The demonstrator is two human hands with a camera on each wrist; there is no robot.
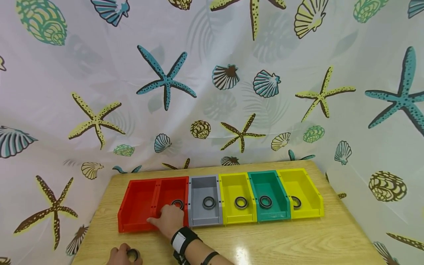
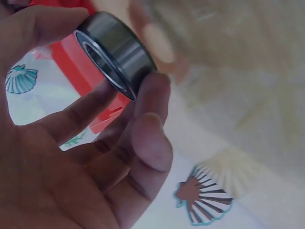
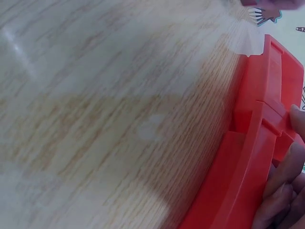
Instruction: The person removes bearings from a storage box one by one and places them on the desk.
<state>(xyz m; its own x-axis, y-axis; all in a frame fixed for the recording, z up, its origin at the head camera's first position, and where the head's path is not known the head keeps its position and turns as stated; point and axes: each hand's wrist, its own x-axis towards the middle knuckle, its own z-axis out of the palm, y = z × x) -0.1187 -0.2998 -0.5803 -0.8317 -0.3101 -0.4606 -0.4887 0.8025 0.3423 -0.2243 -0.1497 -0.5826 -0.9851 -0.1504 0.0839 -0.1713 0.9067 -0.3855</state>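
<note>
A metal ball bearing [image 2: 119, 50] is pinched between the thumb and fingers of my left hand [image 1: 119, 255], low at the front of the table in the head view. My right hand [image 1: 170, 221] reaches over the front of the second red bin [image 1: 173, 186], its thumb spread to the left near the divider. Just beyond its knuckles, another bearing [image 1: 177, 203] shows inside that bin, partly covered by the hand. In the right wrist view the fingers [image 3: 281, 198] bend down inside the red wall, with no object visible between them and the thumb.
The leftmost red bin [image 1: 137, 195] adjoins on the left. To the right run a grey bin [image 1: 203, 186], a yellow bin [image 1: 233, 184], a green bin [image 1: 265, 184] and another yellow bin [image 1: 298, 180], each with one bearing. A shell-patterned curtain [image 1: 205, 106] hangs behind the wooden table [image 1: 281, 243].
</note>
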